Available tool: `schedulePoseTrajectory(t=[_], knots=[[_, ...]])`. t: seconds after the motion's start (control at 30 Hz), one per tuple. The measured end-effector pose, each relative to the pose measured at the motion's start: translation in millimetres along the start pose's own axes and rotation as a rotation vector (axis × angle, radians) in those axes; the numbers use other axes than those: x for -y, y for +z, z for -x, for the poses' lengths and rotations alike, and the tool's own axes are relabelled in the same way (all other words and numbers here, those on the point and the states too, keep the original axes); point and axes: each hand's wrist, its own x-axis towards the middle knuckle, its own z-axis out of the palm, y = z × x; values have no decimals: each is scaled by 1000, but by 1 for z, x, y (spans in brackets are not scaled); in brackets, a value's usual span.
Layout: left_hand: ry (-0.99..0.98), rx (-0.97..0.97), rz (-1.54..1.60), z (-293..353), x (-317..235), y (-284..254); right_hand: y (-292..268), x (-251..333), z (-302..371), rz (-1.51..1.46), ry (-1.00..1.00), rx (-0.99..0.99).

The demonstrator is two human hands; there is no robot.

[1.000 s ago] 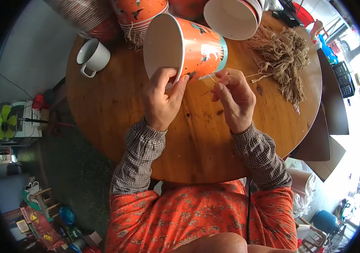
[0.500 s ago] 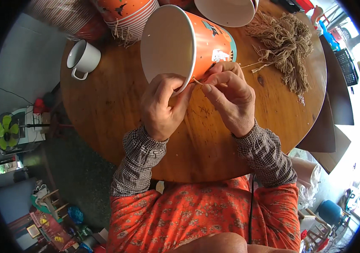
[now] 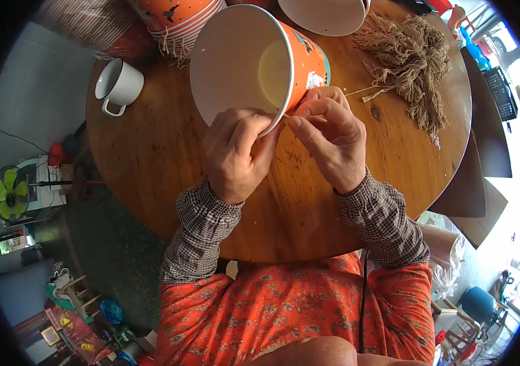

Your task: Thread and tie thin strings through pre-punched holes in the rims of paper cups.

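Observation:
A large orange paper bucket (image 3: 235,67) with a white inside lies tilted on its side, its open mouth facing left and toward me. My left hand (image 3: 235,146) grips the rim at its near edge, fingers inside and thumb outside. Just right of the rim, my right hand (image 3: 332,137) pinches a thin tan cord (image 3: 288,116) between thumb and forefinger, close to the bucket's wall. The cord seems to pass at the rim, but the fingers hide exactly how. A heap of tan cords (image 3: 415,61) lies at the right of the table, with strands trailing toward my right hand.
A white enamel mug (image 3: 120,85) with a dark rim stands at the left on the round wooden table (image 3: 168,177). Behind are stacked orange buckets (image 3: 178,18), a plastic-wrapped stack (image 3: 95,24) and another white-lined bucket (image 3: 324,15). Cardboard (image 3: 464,183) stands beyond the right edge.
The bucket has turned so that its mouth faces me more and shifted slightly left. Both hands stay at the rim, the right one a little closer to the left.

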Motion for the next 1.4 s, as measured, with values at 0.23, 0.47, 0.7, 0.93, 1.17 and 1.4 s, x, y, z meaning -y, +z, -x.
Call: schedulePoseTrajectory(t=[0.23,0.47,0.7,0.93,1.17,1.4], knots=[[-132,92,205,-3,-5,-5,2,-5,-1,51,-74,-20],[-177,68,216,7,4,-2,5,-4,2,180,-177,11],[-145,30,165,1,-1,-4,8,-4,3,177,-169,18],[-109,38,197,1,1,-5,2,-4,7,148,-175,141],[-28,59,117,-4,-6,-10,15,1,14,116,-27,61],[-494,37,787,0,-2,-17,16,-13,12,107,191,122]])
